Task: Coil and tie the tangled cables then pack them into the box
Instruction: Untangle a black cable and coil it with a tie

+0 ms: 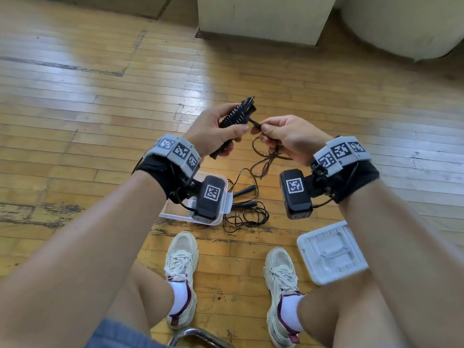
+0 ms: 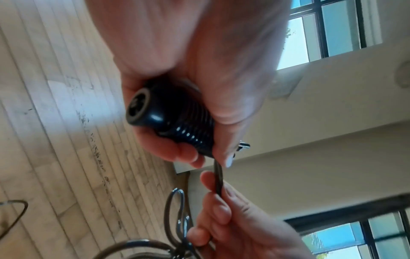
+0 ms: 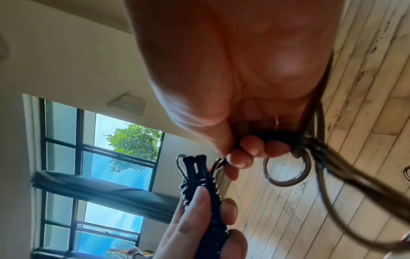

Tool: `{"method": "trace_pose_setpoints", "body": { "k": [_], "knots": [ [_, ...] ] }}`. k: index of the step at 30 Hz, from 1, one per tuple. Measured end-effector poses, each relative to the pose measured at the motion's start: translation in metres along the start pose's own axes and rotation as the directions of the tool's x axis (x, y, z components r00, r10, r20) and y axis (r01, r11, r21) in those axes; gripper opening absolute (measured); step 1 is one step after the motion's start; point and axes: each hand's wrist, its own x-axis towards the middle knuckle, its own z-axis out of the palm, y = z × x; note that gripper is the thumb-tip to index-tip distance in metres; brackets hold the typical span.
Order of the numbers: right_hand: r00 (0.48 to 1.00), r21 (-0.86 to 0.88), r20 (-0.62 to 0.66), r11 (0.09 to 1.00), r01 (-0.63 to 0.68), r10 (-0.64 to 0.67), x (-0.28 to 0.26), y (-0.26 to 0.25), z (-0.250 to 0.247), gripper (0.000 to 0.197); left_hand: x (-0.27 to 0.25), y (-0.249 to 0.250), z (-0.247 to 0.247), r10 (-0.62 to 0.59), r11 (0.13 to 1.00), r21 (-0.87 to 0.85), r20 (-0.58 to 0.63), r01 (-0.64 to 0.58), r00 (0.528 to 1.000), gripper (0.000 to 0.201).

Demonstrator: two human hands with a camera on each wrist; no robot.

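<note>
My left hand [image 1: 213, 131] grips a black ribbed handle bundle [image 1: 237, 114] with thin cable wound tightly round it; the left wrist view shows its round end cap [image 2: 142, 108]. My right hand [image 1: 281, 136] pinches the free cable [image 2: 218, 177] just beside the bundle and also holds loose brown loops [image 1: 266, 159] that hang toward the floor. In the right wrist view the bundle [image 3: 204, 192] stands below my fingertips, with a cable loop [image 3: 286, 168] to their right. A clear plastic box [image 1: 173, 215] sits on the floor under my left wrist.
Another black cable with two handles [image 1: 247, 209] lies tangled on the wooden floor right of the box. The white box lid [image 1: 331, 252] lies by my right foot. Pale furniture [image 1: 263, 18] stands ahead. A metal chair tube [image 1: 198, 335] is below me.
</note>
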Motion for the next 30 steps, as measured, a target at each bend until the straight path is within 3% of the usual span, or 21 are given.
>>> {"method": "trace_pose_setpoints", "body": {
  "k": [5, 7, 9, 10, 12, 14, 16, 18, 21, 26, 30],
  "knots": [
    [0.986, -0.239, -0.141, 0.969, 0.057, -0.093, 0.006, 0.004, 0.008, 0.013, 0.004, -0.004, 0.01, 0.059, 0.941, 0.339, -0.127, -0.012, 0.99, 0.041],
    [0.959, -0.493, -0.194, 0.865, 0.089, -0.209, 0.008, 0.005, 0.011, 0.015, 0.007, -0.004, 0.012, 0.112, 0.874, 0.485, -0.134, -0.033, 0.985, 0.037],
    [0.926, -0.73, -0.182, 0.677, 0.097, -0.33, 0.006, 0.003, 0.016, 0.019, 0.01, -0.005, 0.012, 0.11, 0.818, 0.575, -0.124, -0.019, 0.986, 0.032],
    [0.917, -0.776, -0.166, 0.622, 0.105, -0.362, 0.005, 0.002, 0.018, 0.02, 0.01, -0.006, 0.013, 0.094, 0.799, 0.602, -0.114, -0.006, 0.989, 0.029],
    [0.923, -0.79, -0.146, 0.603, 0.107, -0.355, 0.004, 0.001, 0.02, 0.021, 0.009, -0.008, 0.014, 0.098, 0.757, 0.653, -0.105, -0.006, 0.99, 0.027],
    [0.942, -0.753, -0.166, 0.654, 0.069, -0.291, 0.004, -0.001, 0.018, 0.027, 0.007, -0.009, 0.015, 0.164, 0.689, 0.724, -0.117, -0.029, 0.98, 0.027],
    [0.958, -0.619, -0.221, 0.785, 0.007, -0.183, 0.006, -0.002, 0.016, 0.04, 0.005, -0.009, 0.015, 0.234, 0.641, 0.765, -0.122, -0.059, 0.964, 0.03],
    [0.971, -0.394, -0.236, 0.917, -0.065, -0.033, 0.008, -0.003, 0.014, 0.04, 0.004, -0.009, 0.014, 0.262, 0.641, 0.762, -0.105, -0.092, 0.959, 0.036],
    [0.98, -0.121, -0.14, 0.98, -0.161, 0.144, 0.004, -0.004, 0.012, 0.028, 0.004, -0.005, 0.013, 0.244, 0.698, 0.705, -0.072, -0.124, 0.967, 0.043],
    [0.984, 0.135, -0.085, 0.981, -0.142, 0.154, 0.001, -0.005, 0.007, 0.015, 0.008, -0.003, 0.013, 0.141, 0.869, 0.477, 0.021, -0.134, 0.99, 0.039],
    [0.988, 0.049, -0.128, 0.996, -0.077, 0.082, 0.005, 0.0, 0.006, 0.012, 0.009, -0.002, 0.017, 0.12, 0.87, 0.47, 0.092, -0.149, 0.989, 0.039]
  ]
}}
